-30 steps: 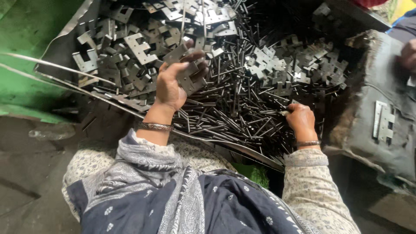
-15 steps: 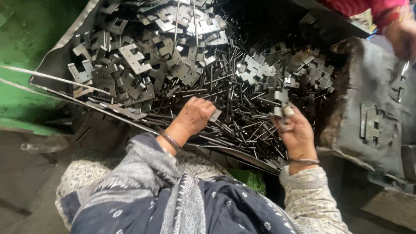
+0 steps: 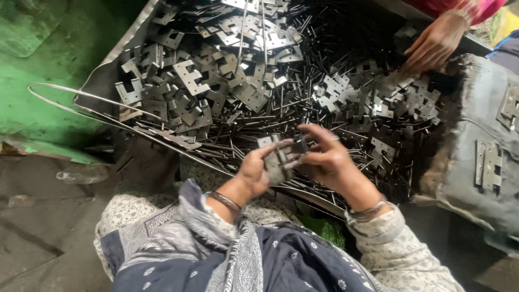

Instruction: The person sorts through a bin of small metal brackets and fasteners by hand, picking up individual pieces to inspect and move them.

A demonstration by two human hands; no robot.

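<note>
While both hands met over the heap, the scene read as follows.

Left hand: the left hand (image 3: pixel 254 172) was clamped on a flat grey notched metal hinge plate (image 3: pixel 274 160), thumb on its face, at the near edge of the heap.

Right hand: the right hand (image 3: pixel 323 157) touched that same plate from the other side, fingers spread and loosely curled; whether it pinched a thin pin could not be told.

Landmark: a large dark heap of stamped grey metal plates (image 3: pixel 216 86) mixed with thin dark steel pins (image 3: pixel 303 103) lay in a shallow metal tray (image 3: pixel 116 59).

Beside the heap: a long bent steel wire loop (image 3: pixel 70 100) lay along the tray's left edge, over a green painted surface (image 3: pixel 43 75).

Far side of the heap: another person's hand (image 3: pixel 435 46), in a pink sleeve, reached onto the plates.

Right of the heap: a worn grey cloth sack (image 3: pixel 476 135) carried two assembled hinges (image 3: pixel 486 162).

Near side of the heap: the person's patterned blue and grey clothing (image 3: pixel 243 259) filled the foreground.
</note>
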